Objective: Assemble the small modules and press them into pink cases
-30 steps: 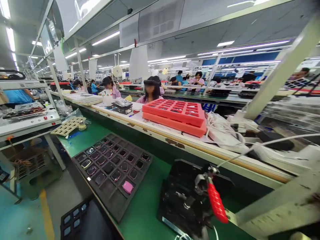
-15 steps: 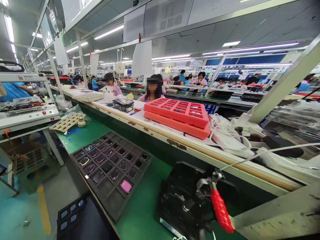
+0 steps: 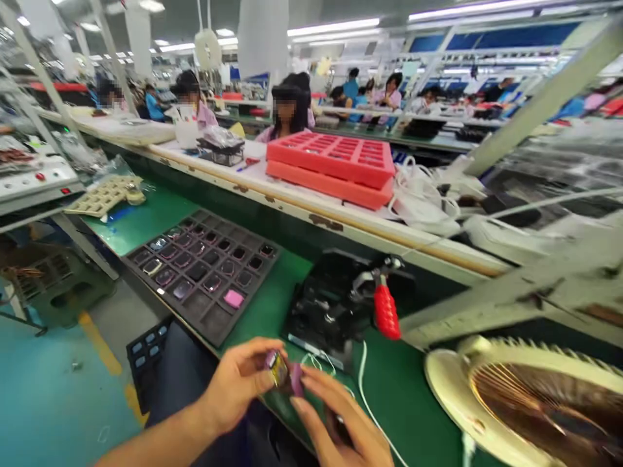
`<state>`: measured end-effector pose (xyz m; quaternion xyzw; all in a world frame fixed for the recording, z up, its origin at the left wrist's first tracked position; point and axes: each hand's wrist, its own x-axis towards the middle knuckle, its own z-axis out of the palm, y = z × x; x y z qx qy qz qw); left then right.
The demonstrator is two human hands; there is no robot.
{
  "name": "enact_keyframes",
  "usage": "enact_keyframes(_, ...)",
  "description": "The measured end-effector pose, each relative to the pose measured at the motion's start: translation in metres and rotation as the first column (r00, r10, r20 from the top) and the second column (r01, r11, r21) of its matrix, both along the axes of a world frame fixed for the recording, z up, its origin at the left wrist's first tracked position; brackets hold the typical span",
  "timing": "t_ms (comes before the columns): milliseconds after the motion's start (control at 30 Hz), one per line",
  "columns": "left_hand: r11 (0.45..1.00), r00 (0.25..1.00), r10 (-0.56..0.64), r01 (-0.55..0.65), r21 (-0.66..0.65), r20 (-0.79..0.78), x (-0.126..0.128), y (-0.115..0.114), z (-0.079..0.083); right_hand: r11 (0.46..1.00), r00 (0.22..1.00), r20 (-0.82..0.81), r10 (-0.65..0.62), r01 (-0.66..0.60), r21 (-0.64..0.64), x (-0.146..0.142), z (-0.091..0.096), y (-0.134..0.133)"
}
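Observation:
My left hand (image 3: 238, 379) pinches a small square watch part (image 3: 277, 368) between thumb and fingers; yellow and dark inner parts show on it. My right hand (image 3: 341, 415) is closed on a purple watch part (image 3: 296, 379), right beside the first piece. Whether the two pieces are joined cannot be made out. Something dark lies under the right fingers, blurred. Beyond my hands is a black compartment tray (image 3: 214, 318) with several square watch pieces, among them a pink one (image 3: 233, 298). Past my right hand stands a black clamp fixture (image 3: 316, 311) with a red handle (image 3: 386, 311).
A gold-coloured fan (image 3: 448, 376) stands at the right, near a white cable (image 3: 363, 389). On the raised shelf sit red foam trays (image 3: 331, 175). A cream tray (image 3: 104, 194) lies at the left. Below the bench edge is a smaller dark tray (image 3: 146, 353). People sit across the shelf.
The view has tipped downward. Both my hands have come into sight at the bottom, holding small watch parts. The fan now shows at the right.

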<state>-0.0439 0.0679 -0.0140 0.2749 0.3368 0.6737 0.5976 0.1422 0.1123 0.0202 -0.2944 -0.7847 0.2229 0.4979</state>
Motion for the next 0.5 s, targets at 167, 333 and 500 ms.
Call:
enact_keyframes(167,0.988,0.992,0.05,-0.031,0.153,-0.119,-0.009,0.013,0.024,0.998,0.998,0.026,0.06,-0.06,0.001,-0.005,0.007,-0.002)
enact_keyframes(333,0.978,0.987,0.042,-0.01,0.207,-0.153,-0.009,0.014,0.026,0.994,0.996,0.04,0.078,-0.081,0.078,-0.007,0.012,0.004)
enact_keyframes(500,0.982,0.99,0.025,0.001,0.188,-0.137,-0.008,0.013,0.024,0.992,0.994,0.082,0.078,-0.086,0.097,-0.003,0.012,0.007)
